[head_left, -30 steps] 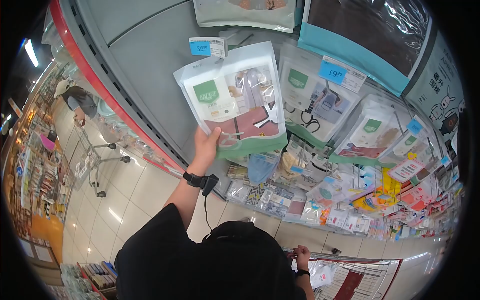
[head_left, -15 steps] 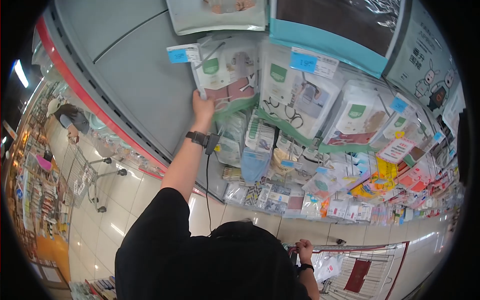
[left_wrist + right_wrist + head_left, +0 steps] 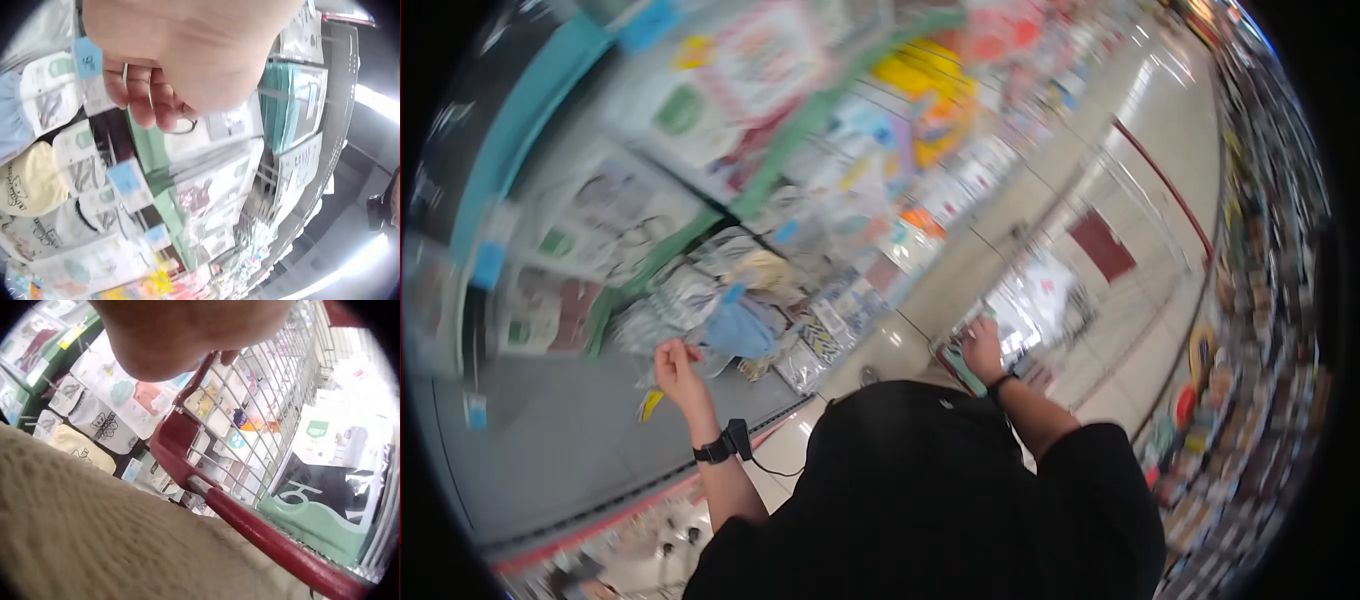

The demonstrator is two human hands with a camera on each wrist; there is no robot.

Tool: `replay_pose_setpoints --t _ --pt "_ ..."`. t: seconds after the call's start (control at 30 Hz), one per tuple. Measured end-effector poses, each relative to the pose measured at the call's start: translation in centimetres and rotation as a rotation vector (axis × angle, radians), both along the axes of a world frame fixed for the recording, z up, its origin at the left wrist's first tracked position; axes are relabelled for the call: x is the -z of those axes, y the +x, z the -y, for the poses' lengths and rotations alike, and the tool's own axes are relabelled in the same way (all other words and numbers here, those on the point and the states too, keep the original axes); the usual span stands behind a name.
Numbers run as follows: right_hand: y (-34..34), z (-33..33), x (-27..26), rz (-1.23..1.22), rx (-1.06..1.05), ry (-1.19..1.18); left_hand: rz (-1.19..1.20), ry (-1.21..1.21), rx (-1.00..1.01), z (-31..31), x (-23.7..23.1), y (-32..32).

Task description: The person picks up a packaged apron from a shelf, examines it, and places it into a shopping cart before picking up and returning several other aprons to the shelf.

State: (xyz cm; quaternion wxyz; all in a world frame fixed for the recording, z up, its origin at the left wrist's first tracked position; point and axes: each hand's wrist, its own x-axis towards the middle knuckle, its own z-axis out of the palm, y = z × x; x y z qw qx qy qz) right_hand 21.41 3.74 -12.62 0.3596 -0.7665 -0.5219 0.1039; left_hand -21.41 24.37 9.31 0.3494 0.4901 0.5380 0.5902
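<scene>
My left hand (image 3: 680, 378) is raised beside the hanging goods, fingers loosely curled and holding nothing. In the left wrist view the same hand (image 3: 194, 56) hangs in front of green-and-white packages (image 3: 215, 178). My right hand (image 3: 982, 352) is at the near end of the shopping cart (image 3: 1165, 188). The right wrist view has that hand (image 3: 194, 337) gripping the cart's red frame by the corner, its fingers partly hidden; the red handle (image 3: 275, 547) runs below. A package with a green label (image 3: 328, 440) lies inside the cart.
Hanging packages (image 3: 615, 220) and a blue cloth item (image 3: 740, 328) line the rack at left, above a grey shelf panel (image 3: 550, 440). More stocked shelves (image 3: 1265, 330) stand at right, beyond the tiled floor (image 3: 1155, 90). The head view is blurred.
My left hand has let go of the hanging package and drawn back from it. The head view has swung right, toward the cart. My right hand remains at the cart.
</scene>
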Motion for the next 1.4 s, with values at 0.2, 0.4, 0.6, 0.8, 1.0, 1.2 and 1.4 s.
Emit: replay_pose_setpoints --t 0.2,0.4,0.6,0.8,1.0,1.2,1.4 --pt "3.0 3.8 6.5 -0.123 0.338 -0.235 -0.594 -0.255 0.516 2.5 1.1 6.5" --pt "7.0 9.8 15.8 -0.589 0.484 -0.768 -0.916 -0.207 0.804 3.6 0.6 9.7" --pt "6.6 11.1 16.7 -1.084 0.691 -0.726 -1.009 -0.222 0.926 4.1 1.6 11.2" --pt "6.0 10.6 17.8 -1.448 0.834 -0.635 -1.129 -0.364 1.049 5.2 1.5 14.1" --pt "6.0 8.7 16.9 -1.570 0.941 -0.519 -1.175 -0.508 1.027 6.1 1.5 15.6" --pt "6.5 9.7 20.6 -1.357 0.908 -0.614 -1.129 -0.571 1.021 6.3 2.4 14.2" --pt "6.5 11.6 24.8 -1.179 0.833 -0.631 -1.117 -0.589 1.030 6.8 2.7 13.7"
